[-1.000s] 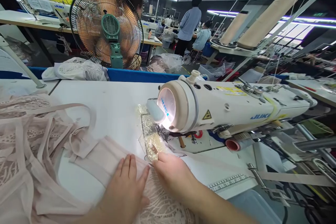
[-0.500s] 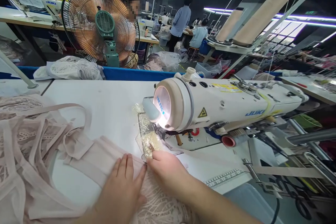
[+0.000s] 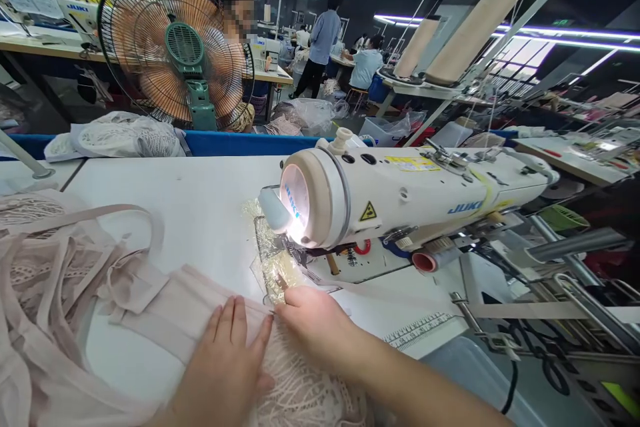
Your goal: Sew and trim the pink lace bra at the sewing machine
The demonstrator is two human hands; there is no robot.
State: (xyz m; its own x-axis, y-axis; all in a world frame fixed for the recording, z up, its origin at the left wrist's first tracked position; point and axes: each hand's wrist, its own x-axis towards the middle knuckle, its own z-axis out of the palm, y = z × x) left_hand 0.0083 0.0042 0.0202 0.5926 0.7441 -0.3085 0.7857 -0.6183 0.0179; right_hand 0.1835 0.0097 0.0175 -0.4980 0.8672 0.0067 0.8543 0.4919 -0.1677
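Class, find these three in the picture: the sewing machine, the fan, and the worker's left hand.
Sewing machine (image 3: 400,197): head view, on its white arm.
Fan (image 3: 184,47): head view, on the green hub.
Left hand (image 3: 225,367): head view, on the back of the hand, flat on the pink fabric (image 3: 170,310).

Single head-worn view, looking forward and down across the white table (image 3: 190,193) from its near edge. The left hand (image 3: 227,363) and right hand (image 3: 313,327) sit close under the lens at the bottom of the frame; the sewing machine (image 3: 400,197) lies just beyond, toward the right edge. Past the table's far edge, a fan (image 3: 183,57) and distant workstations fill the upper frame.
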